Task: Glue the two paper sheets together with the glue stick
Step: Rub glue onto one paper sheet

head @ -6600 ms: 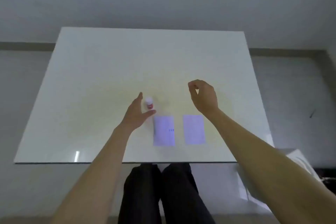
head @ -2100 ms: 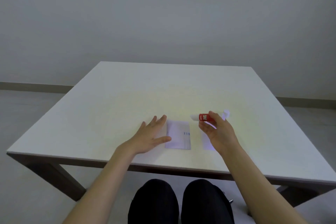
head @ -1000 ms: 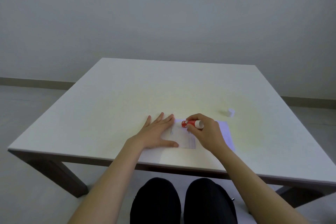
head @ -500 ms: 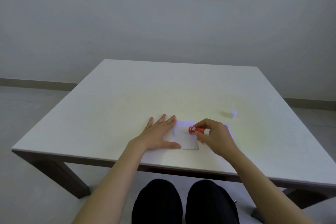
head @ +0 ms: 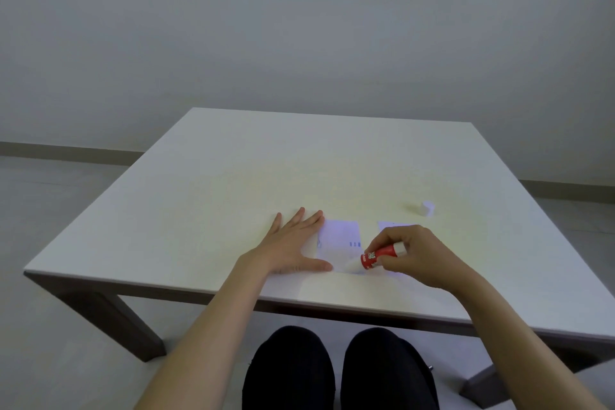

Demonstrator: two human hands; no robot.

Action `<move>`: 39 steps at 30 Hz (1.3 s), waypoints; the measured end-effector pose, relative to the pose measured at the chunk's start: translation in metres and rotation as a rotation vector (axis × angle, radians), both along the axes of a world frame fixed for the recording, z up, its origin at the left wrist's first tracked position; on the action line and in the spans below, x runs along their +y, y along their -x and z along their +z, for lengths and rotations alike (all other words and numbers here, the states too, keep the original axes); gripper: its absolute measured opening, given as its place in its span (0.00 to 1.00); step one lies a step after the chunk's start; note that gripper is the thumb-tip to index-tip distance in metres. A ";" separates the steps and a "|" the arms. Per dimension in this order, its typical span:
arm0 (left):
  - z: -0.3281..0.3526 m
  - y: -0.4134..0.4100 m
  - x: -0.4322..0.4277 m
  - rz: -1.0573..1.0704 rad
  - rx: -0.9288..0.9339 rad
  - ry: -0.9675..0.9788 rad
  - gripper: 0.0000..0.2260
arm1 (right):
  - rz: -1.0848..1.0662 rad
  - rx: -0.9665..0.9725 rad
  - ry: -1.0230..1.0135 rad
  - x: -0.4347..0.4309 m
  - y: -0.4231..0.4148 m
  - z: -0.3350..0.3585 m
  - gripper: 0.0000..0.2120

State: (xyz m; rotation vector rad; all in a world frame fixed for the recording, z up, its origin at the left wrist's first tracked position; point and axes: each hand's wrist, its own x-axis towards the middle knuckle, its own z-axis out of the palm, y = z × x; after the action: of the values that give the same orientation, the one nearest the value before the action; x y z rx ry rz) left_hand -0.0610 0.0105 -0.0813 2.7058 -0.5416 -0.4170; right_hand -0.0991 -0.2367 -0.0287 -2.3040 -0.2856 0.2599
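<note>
Near the tabletop (head: 233,176) edge, our left hand (head: 293,248) lay flat, fingers released, pinning the thin, slippery paper sheet (head: 339,243); our right hand (head: 416,255) gripped the rigid glue stick (head: 381,255) mid-barrel, tip on the sheet.

One view only, from the person's head, wide-angle, facing forward and down. It sits close above the near edge of the bench (head: 206,196), whose whole top is in frame. The wall (head: 299,27) fills the upper half; the knees (head: 336,373) show at the bottom edge.
</note>
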 end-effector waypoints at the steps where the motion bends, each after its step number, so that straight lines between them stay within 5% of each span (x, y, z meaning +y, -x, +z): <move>1: 0.001 0.000 0.000 -0.001 -0.001 0.001 0.44 | -0.029 -0.012 0.007 -0.002 -0.002 0.000 0.07; 6: 0.001 0.001 0.001 0.001 -0.007 0.003 0.44 | -0.172 -0.140 0.005 0.005 -0.011 -0.001 0.07; 12: 0.000 0.000 0.000 0.005 -0.015 -0.015 0.45 | 0.013 0.075 -0.045 0.022 -0.010 0.004 0.04; 18: 0.000 0.000 0.000 -0.001 -0.019 -0.009 0.44 | -0.329 -0.095 -0.167 0.026 -0.036 -0.008 0.04; 25: -0.001 0.000 -0.001 0.009 -0.003 -0.004 0.45 | -0.030 -0.081 -0.051 0.050 -0.019 -0.010 0.04; 32: 0.000 0.000 0.000 -0.005 -0.013 -0.011 0.44 | -0.355 -0.194 -0.108 0.035 -0.035 -0.012 0.06; 39: 0.003 0.002 -0.001 -0.012 -0.004 -0.006 0.44 | -0.268 -0.204 -0.175 0.035 0.008 -0.020 0.04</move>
State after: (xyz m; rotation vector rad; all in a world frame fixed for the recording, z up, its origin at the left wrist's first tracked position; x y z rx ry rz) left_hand -0.0630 0.0094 -0.0782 2.7106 -0.5587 -0.4168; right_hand -0.1073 -0.2021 -0.0484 -2.1658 -0.0933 -0.1310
